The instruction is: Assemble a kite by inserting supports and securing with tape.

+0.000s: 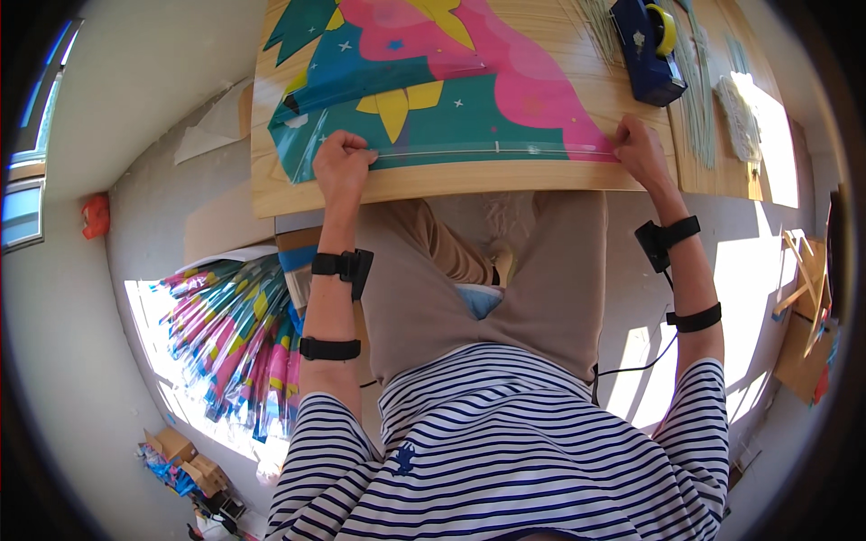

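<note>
Two hands are working along the near edge of a wooden table [424, 185], the largest thing in view, which is stretching across the top of the picture. Lying flat on it is a colourful plastic sheet [451, 108], printed in teal, pink and yellow, its lower edge running parallel to the table's near edge and just inside it. A thin pale rod [487, 150] is lying along that lower edge of the sheet, reaching from one hand to the other.

To the person's lower left, on the floor, a bundle of similar coloured sheets [239, 347] is leaning in sunlight. Near the table's far right a blue tape dispenser [648, 50] is standing beside a spread of thin sticks [695, 99].

The left hand [341, 167] is pressing down on the sheet's left end, fingers curled together over the rod. The right hand [639, 149] is holding the right end, fingers bent and pressed onto the sheet's corner.

Judging by this, the rod is already laid in line along the edge and is being held flat; no tape is showing over it, so fixing it appears to be left.
</note>
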### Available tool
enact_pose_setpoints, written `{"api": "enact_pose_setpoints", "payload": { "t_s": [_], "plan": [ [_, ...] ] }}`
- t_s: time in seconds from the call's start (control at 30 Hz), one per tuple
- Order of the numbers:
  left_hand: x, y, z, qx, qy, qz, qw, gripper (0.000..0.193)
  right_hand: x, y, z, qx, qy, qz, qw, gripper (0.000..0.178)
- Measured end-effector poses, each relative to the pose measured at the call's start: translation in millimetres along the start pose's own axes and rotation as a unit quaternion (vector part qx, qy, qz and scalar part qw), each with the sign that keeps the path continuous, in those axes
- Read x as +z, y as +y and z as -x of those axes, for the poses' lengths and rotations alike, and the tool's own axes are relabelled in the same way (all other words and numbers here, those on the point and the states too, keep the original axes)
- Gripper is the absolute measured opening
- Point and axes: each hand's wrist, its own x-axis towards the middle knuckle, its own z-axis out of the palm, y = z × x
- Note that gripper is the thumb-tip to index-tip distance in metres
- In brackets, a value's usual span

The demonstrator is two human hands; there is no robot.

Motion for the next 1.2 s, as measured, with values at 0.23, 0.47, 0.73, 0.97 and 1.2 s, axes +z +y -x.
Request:
{"api": "enact_pose_setpoints", "payload": {
  "t_s": [0.23, 0.47, 0.73, 0.97, 1.2],
  "plan": [
    [2.2, 2.7, -3.4, -0.031, -0.003, -0.056, 0.998, 0.022, 0.8, 1.3, -0.6, 0.000, 0.000, 0.004, 1.000, 0.011],
    [3.9, -1.8, -6.3, -0.030, -0.002, -0.060, 0.998, 0.022, 2.1, 1.5, 0.5, -0.008, 0.009, -0.005, 1.000, 0.010],
    [4.5, -1.1, -5.4, -0.005, 0.004, -0.045, 0.999, 0.022, 2.0, 1.9, 0.1, 0.000, 0.005, -0.020, 1.000, 0.010],
    [4.9, -2.7, -6.8, -0.019, -0.003, -0.042, 0.999, 0.022, 3.2, 5.6, -0.4, -0.010, 0.009, -0.015, 1.000, 0.011],
    [4.2, -7.4, -8.9, -0.028, -0.018, -0.041, 0.999, 0.022, 4.6, 8.0, -1.8, 0.000, 0.003, -0.013, 1.000, 0.012]
  ]
}}
